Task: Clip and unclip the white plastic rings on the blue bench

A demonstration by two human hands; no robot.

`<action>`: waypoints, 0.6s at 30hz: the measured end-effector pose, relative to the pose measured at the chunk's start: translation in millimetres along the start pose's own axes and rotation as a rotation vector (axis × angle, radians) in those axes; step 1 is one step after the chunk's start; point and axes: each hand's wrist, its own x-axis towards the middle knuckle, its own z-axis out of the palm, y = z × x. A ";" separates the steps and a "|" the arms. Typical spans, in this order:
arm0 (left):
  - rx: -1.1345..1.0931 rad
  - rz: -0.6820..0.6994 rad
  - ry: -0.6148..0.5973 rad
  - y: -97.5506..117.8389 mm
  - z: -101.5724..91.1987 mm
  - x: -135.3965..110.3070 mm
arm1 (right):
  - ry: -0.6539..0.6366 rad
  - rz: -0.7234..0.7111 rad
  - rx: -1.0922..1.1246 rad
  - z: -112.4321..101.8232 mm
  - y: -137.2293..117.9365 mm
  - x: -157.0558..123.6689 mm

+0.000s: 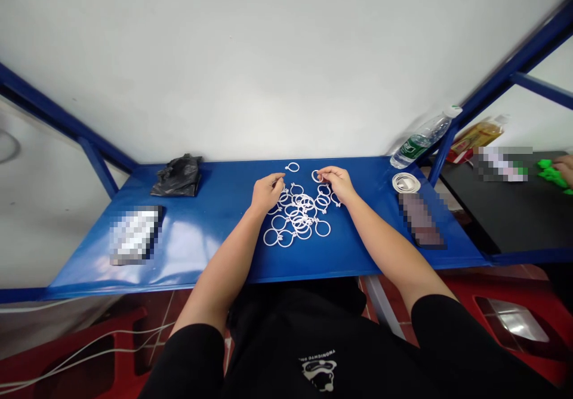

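Observation:
A heap of several white plastic rings [299,215] lies in the middle of a blue table [210,232]. My left hand [265,191] rests at the heap's left edge, fingers curled and pinched on a ring. My right hand [336,181] sits at the heap's upper right, its fingertips pinched on a white ring [317,176]. One single ring [292,167] lies apart, just beyond the heap near the wall.
A crumpled black bag [177,176] lies at the back left. A clear water bottle [423,137] leans at the back right, beside a coiled white cable [406,182]. Another person's hand [564,167] with green pieces is on a black table at far right.

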 end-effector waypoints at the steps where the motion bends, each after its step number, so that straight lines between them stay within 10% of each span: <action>1: -0.003 -0.002 -0.007 -0.3 0.0 0.1 | 0.010 0.004 0.001 -0.3 0.0 0.3; 18: -0.048 -0.017 0.003 3.9 2.6 -2.6 | 0.052 -0.198 -0.137 -6.7 2.7 2.2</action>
